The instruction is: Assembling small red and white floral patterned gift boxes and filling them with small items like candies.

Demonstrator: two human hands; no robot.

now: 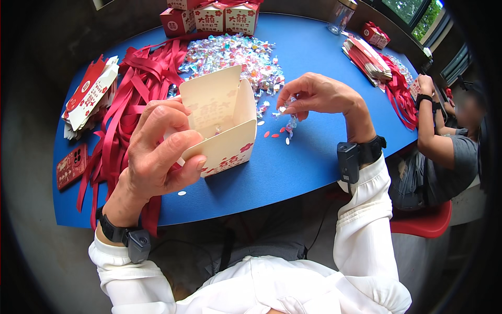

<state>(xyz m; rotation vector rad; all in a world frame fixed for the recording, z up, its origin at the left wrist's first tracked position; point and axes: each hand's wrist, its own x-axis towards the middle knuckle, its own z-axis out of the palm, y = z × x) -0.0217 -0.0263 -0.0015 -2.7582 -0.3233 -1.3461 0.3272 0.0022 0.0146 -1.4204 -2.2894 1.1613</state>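
Note:
My left hand [162,149] grips a white paper gift box [230,152] printed with red flowers, thumb outside its near wall. The box's lid flaps stand up, and a small piece shows inside. To the right of the box, the fingers of my right hand [319,97] pinch wrapped candies [291,121] in shiny clear film. Below them, several small red and white oval pieces [275,135] lie on the blue table [293,170]. Behind the box spreads a large heap of wrapped candies [230,52].
Red ribbons [125,115] pile at the left, beside flat folded boxes [91,97] and a red phone [72,166]. Finished boxes [240,18] and a clear jar [342,15] stand at the back. A co-worker [439,146] sits at the right near more ribbons [402,99] and folded boxes [366,57].

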